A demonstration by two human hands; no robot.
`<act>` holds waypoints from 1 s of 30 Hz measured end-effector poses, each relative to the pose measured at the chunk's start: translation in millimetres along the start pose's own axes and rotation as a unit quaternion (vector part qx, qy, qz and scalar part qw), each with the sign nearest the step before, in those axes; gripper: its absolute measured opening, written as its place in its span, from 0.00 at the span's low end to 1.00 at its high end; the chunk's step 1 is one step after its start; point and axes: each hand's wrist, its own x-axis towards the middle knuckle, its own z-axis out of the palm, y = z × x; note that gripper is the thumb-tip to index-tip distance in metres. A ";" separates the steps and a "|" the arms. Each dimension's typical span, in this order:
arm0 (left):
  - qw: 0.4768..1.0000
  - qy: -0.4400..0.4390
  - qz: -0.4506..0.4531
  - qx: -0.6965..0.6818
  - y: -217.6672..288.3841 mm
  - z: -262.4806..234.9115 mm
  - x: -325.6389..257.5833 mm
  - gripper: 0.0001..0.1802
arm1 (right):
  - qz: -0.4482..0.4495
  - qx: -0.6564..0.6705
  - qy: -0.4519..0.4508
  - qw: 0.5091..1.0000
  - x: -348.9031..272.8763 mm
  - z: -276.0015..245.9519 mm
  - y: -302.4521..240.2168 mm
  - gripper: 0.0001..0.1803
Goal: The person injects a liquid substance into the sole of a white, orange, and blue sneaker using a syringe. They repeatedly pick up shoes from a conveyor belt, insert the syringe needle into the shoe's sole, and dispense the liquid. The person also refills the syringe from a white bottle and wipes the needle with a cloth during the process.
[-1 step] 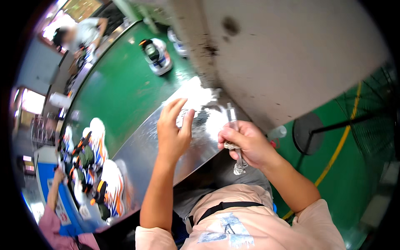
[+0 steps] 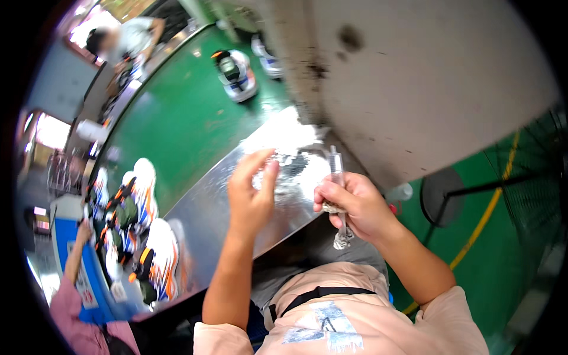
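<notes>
Tool (image 2: 336, 164), slim, translucent, pale wad (image 2: 341, 239) below, gripped in right hand (image 2: 358, 204), left hand (image 2: 251, 192) unclenched

Lost the middle of the clear tube (image 2: 336, 164) inside the right hand (image 2: 362, 207). Couldn't make out the blurred fingers of the left hand (image 2: 251, 198), nor tell glare from coating in the white patch (image 2: 283, 126) near the desk's (image 2: 204, 204) far corner. Saw only part of one shoe (image 2: 267, 60), beyond its far edge, behind the grey panel (image 2: 414, 89).

Your left fingers (image 2: 245, 168) are above the counter (image 2: 207, 216), left of the tube (image 2: 336, 164) in your right fingers (image 2: 332, 190). Clustered shoes (image 2: 164, 251) lie to your left; a big panel (image 2: 432, 89) stands ahead, toward your right.
</notes>
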 end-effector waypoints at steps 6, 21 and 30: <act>0.938 0.114 0.013 -0.328 15.3 -34.6 -79.4 0.13 | 0.065 0.009 -0.167 0.984 31.3 89.0 5.5 0.13; 0.754 0.278 -0.093 -0.588 37.4 -123.2 -107.6 0.13 | -0.135 -0.323 -0.233 0.907 27.8 167.0 24.8 0.11; 0.792 0.337 -0.086 -0.503 42.2 -114.7 -109.1 0.11 | -0.269 -0.442 -0.202 0.832 26.2 168.2 19.7 0.12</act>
